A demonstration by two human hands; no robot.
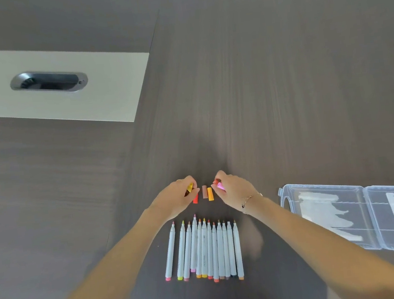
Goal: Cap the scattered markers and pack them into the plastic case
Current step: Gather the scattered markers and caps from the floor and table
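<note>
Several white-barrelled markers (207, 249) lie side by side on the dark table, tips bare and pointing away from me. Beyond them lie loose caps: a red cap (196, 198), a brown cap (204, 192) and an orange cap (210, 193). My left hand (177, 198) grips a yellow cap (190, 187) and other caps just left of the loose ones. My right hand (235, 189) holds a pink cap (220, 186) and a red one just right of them. The clear plastic case (360, 214) lies open at the right.
A pale panel (110, 90) with a metal cable slot (48, 82) is set in the table at the far left. The table's far corner and chair legs show at the top right.
</note>
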